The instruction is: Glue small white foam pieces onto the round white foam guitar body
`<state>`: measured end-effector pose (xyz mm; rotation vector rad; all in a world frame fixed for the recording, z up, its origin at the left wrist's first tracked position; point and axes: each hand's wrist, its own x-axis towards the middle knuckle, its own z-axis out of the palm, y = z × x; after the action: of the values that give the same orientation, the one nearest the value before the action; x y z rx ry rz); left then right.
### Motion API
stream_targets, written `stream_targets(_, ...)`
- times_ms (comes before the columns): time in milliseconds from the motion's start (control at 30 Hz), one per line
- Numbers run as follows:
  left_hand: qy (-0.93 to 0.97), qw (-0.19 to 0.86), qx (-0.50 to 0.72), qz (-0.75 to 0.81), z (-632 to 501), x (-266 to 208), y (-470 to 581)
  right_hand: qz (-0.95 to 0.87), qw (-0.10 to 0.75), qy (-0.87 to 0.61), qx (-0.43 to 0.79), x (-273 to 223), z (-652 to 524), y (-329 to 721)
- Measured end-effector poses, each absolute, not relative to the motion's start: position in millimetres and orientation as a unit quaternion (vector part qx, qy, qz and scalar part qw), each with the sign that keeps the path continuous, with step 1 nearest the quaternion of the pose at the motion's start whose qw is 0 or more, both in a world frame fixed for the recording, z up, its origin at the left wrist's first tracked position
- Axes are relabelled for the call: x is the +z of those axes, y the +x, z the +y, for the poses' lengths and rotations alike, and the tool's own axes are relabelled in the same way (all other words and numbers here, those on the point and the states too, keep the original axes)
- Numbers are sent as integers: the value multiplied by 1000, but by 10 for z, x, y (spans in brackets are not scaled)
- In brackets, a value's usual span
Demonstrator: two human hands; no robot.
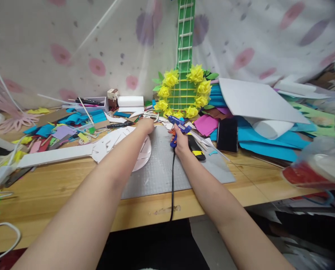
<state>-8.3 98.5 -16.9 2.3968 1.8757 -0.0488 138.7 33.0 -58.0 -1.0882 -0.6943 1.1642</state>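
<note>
My right hand [181,140] is wrapped round a blue hot glue gun [175,122], whose black cord runs down over the table's front edge. My left hand [148,125] reaches toward the scraps and tools at the back of the grey cutting mat [161,172]; its fingers are hidden from me. Under my left forearm lies a white guitar-like cardboard shape [57,154], its long neck pointing left and its round end [144,157] partly on the mat. A black and yellow utility knife [197,149] rests just right of my right hand.
A green guitar-shaped piece [185,56] with yellow paper flowers stands against the curtain. Coloured paper scraps [63,131] cover the left. A dark phone [227,135], blue sheets [268,144] and a plastic cup [319,165] are on the right. White cable [14,228] lies front left.
</note>
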Motion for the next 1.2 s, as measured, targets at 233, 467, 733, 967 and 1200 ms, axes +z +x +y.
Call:
stream_targets(233,755,27,57,653,895,-81,-148,-302,643,-469,525,-577,320,1401)
stream_targets(467,574,268,441,636,481,146,-415,-342,627,-465,524,-563,298,1389)
stream_targets(733,372,511,513,581,25,123,-773,-460,569,-456,507,-520,105,1273)
stream_targets(967,268,672,472,503,-128,223,-901,-523,514,-433,523,-447,24,1262)
stream_targets(1200,312,646,483,502,-145,100,-948,-571,442,-406,561,-355,-41,1224)
